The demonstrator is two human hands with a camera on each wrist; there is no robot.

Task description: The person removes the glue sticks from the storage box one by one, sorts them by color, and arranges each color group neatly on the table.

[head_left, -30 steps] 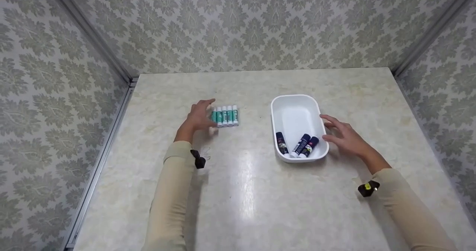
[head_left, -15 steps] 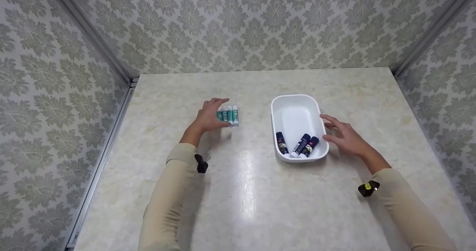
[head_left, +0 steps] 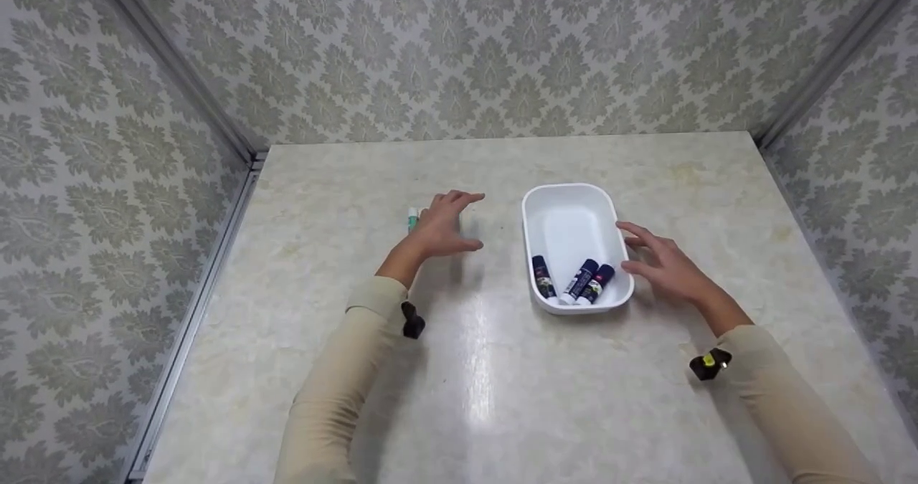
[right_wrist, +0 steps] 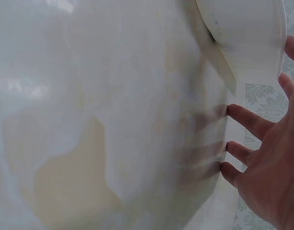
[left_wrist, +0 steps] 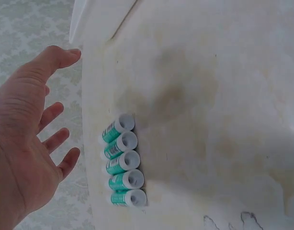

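Pale tabletop (head_left: pixel 574 398); green tubes (left_wrist: pixel 123 163) mostly hidden by spread left hand (head_left: pixel 441 229), head-frame centre; white tub (head_left: pixel 574 226) touched by spread right hand (head_left: pixel 667 265), right of centre.

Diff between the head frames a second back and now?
Left hand slid rightward across the row of green-and-white tubes, now hiding most of them from the head view. Its fingers are spread; it holds nothing. Unchanged: right hand at the side of the white tray, three dark blue tubes inside.
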